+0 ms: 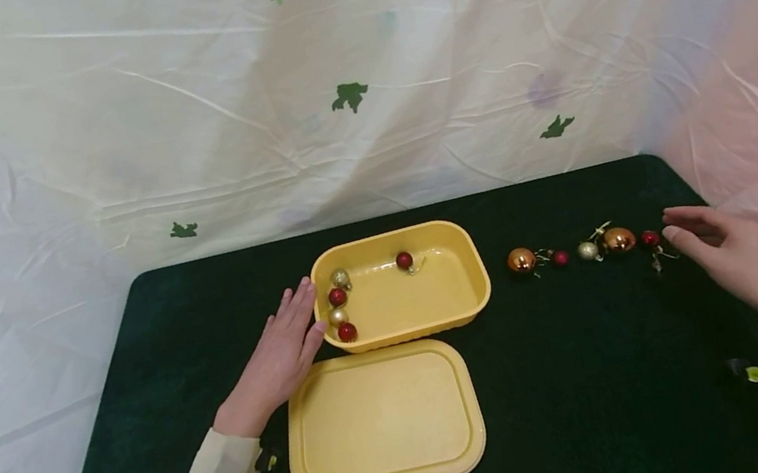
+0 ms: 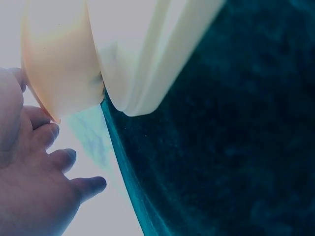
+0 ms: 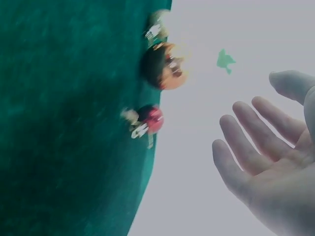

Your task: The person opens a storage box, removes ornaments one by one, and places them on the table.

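Note:
My left hand [image 1: 283, 363] rests its straight fingers on the left rim of a yellow plastic box [image 1: 406, 303]. Inside the box lie a red bauble [image 1: 404, 261] near the back and several red and gold baubles [image 1: 337, 296] along the left wall. My right hand [image 1: 736, 258] is held at the right end of a row of baubles, fingers loosely bent and nothing in them. Nearest to it is a red bauble [image 1: 650, 238]; a copper bauble [image 1: 619, 240] lies just left of that. In the right wrist view, the right palm [image 3: 275, 187] appears apart from the baubles.
A yellow lid [image 1: 386, 430] lies flat in front of the box. Farther left in the row are a pale gold bauble [image 1: 588, 250], a small red bauble [image 1: 560, 258] and another copper bauble [image 1: 522, 260]. Dark green cloth [image 1: 603, 383] covers the table; a patterned white sheet [image 1: 220, 154] hangs behind.

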### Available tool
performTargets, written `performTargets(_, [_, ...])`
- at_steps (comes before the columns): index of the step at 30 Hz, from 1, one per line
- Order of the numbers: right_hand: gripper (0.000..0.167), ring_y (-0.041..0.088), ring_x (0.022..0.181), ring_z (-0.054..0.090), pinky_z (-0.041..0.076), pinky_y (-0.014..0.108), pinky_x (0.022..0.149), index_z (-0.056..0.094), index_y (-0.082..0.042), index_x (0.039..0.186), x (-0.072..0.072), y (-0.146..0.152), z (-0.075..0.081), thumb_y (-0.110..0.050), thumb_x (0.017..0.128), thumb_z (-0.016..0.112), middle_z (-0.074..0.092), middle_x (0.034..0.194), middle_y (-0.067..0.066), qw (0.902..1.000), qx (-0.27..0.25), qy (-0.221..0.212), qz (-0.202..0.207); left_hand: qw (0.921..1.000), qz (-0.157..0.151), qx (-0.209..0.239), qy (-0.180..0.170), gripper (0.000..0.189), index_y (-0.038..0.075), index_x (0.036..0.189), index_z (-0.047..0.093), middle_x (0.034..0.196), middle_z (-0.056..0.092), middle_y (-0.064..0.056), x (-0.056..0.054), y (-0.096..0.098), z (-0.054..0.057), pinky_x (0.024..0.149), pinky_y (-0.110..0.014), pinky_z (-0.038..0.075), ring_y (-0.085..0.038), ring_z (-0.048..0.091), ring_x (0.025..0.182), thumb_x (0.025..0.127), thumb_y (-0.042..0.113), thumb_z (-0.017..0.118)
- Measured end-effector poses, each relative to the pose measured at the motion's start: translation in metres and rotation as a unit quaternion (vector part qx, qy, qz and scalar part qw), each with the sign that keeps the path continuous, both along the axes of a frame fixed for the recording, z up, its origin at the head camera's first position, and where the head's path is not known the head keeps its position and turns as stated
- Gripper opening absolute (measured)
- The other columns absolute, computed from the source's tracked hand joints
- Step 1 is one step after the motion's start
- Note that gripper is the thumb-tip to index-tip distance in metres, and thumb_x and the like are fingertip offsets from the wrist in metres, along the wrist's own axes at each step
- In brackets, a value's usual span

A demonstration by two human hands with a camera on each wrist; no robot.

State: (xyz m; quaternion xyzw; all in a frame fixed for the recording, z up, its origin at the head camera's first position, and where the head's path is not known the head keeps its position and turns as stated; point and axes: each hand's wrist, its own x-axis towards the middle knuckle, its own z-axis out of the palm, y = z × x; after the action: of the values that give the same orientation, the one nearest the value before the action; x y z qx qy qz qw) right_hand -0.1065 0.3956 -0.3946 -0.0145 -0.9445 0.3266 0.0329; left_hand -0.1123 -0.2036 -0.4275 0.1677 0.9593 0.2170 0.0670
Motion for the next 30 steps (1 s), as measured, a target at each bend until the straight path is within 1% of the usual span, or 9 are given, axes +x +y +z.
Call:
performTargets(5, [0.053,-0.023,0.095,0.045,0.039,0.000,0.070,0.053,-0.005,0.149,0.008,-0.016,0.011,-0.038,0.108,0.056,0.058,0.139,0.028,0.9994,-0.015,0.027,-0.013,1.0000,0.001,-0.002,-0.002,0.067,0.014,0.167,0.014,0.174,0.007,-0.001,0.000,0.000,0.000,0.122,-0.065,0.016,-0.034,0.006,0.159,0.112,0.041,0.041])
performTargets(8, [0.051,-0.021,0.097,0.047,0.040,0.000,0.071,0.056,-0.007,0.148,0.012,-0.025,0.018,-0.037,0.107,0.058,0.059,0.139,0.025,0.9988,-0.024,0.039,-0.014,1.0000,0.001,-0.002,-0.002,0.067,0.014,0.167,0.014,0.174,0.007,-0.001,0.000,0.000,-0.001,0.122,-0.065,0.016,-0.034,0.006,0.159,0.112,0.041,0.041])
performTargets(14, [0.048,-0.019,0.101,0.049,0.040,-0.001,0.075,0.059,-0.011,0.146,0.018,-0.041,0.028,-0.032,0.104,0.065,0.060,0.142,0.010,0.9970,-0.038,0.068,-0.002,1.0000,0.000,0.000,0.000,0.067,0.014,0.167,0.014,0.174,0.007,-0.002,0.000,0.000,-0.002,0.122,-0.066,0.015,-0.035,0.006,0.159,0.112,0.041,0.041])
performTargets(16, [0.046,-0.017,0.103,0.049,0.039,-0.001,0.078,0.060,-0.011,0.145,0.019,-0.048,0.030,-0.030,0.104,0.066,0.060,0.143,0.009,0.9959,-0.044,0.079,0.005,1.0000,-0.001,0.000,0.003,0.067,0.013,0.167,0.014,0.174,0.008,-0.002,0.000,0.000,-0.002,0.122,-0.066,0.015,-0.034,0.006,0.159,0.112,0.041,0.041])
performTargets(21, [0.041,-0.013,0.106,0.051,0.037,0.000,0.083,0.062,-0.011,0.142,0.019,-0.065,0.035,-0.020,0.102,0.068,0.061,0.137,0.001,0.9912,-0.060,0.115,0.026,0.9999,-0.002,0.002,0.010,0.067,0.013,0.167,0.016,0.174,0.009,-0.004,0.000,0.000,-0.002,0.121,-0.066,0.016,-0.036,0.008,0.159,0.112,0.040,0.042])
performTargets(24, [0.040,-0.011,0.106,0.054,0.038,0.000,0.086,0.065,-0.012,0.139,0.019,-0.076,0.039,-0.015,0.100,0.071,0.061,0.131,-0.007,0.9880,-0.068,0.134,0.036,0.9999,-0.002,0.001,0.010,0.067,0.012,0.167,0.016,0.174,0.009,-0.004,0.000,0.000,-0.002,0.121,-0.066,0.016,-0.036,0.008,0.159,0.112,0.040,0.041])
performTargets(26, [0.039,-0.011,0.106,0.055,0.037,-0.001,0.087,0.066,-0.013,0.138,0.019,-0.083,0.041,-0.015,0.099,0.072,0.061,0.128,-0.015,0.9870,-0.065,0.142,0.040,1.0000,-0.001,0.000,0.008,0.067,0.013,0.167,0.015,0.174,0.009,-0.004,0.000,0.000,-0.003,0.122,-0.066,0.016,-0.036,0.008,0.159,0.112,0.041,0.041])
performTargets(28, [0.039,-0.010,0.105,0.056,0.038,0.000,0.087,0.067,-0.016,0.137,0.019,-0.090,0.043,-0.015,0.098,0.073,0.060,0.125,-0.019,0.9862,-0.059,0.148,0.044,1.0000,-0.001,0.000,0.008,0.067,0.013,0.167,0.015,0.174,0.009,-0.004,0.000,0.000,-0.002,0.122,-0.066,0.016,-0.036,0.008,0.159,0.112,0.040,0.041])
performTargets(30, [0.040,-0.009,0.102,0.056,0.037,0.001,0.086,0.068,-0.019,0.137,0.019,-0.097,0.045,-0.015,0.098,0.074,0.061,0.124,-0.020,0.9856,-0.049,0.154,0.050,1.0000,-0.001,-0.001,0.007,0.067,0.013,0.167,0.015,0.174,0.009,-0.004,0.000,0.000,-0.002,0.122,-0.066,0.016,-0.036,0.008,0.159,0.112,0.040,0.041])
